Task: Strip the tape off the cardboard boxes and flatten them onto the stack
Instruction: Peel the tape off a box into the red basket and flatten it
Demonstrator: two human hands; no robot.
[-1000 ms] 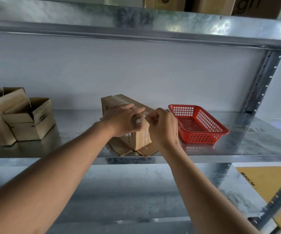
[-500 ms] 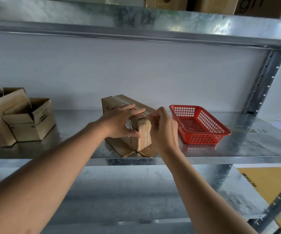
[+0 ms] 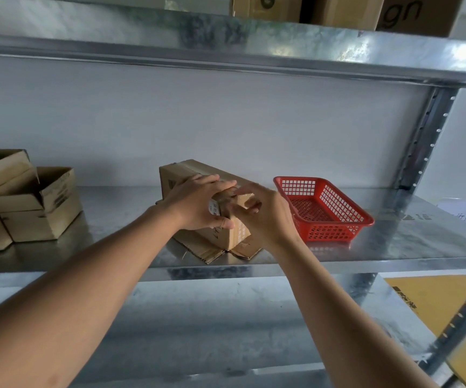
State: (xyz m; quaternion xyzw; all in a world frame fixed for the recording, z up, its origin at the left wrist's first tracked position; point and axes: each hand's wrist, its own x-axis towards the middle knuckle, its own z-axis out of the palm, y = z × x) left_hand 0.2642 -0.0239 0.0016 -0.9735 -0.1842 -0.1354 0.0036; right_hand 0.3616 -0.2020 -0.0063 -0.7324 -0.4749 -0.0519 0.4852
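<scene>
Galvanised steel shelf (image 3: 394, 247) fills the view, with open cardboard boxes (image 3: 38, 203) at its left end. At centre a long taped box (image 3: 187, 170) stands on flattened cardboard (image 3: 206, 252) at the front edge, a red basket (image 3: 324, 211) just beside it on the right. Left hand (image 3: 198, 203) grips the box's near end, thumb down its front face. Right hand (image 3: 262, 217) curls at the top corner; it's blurred, possibly pinching tape.
</scene>
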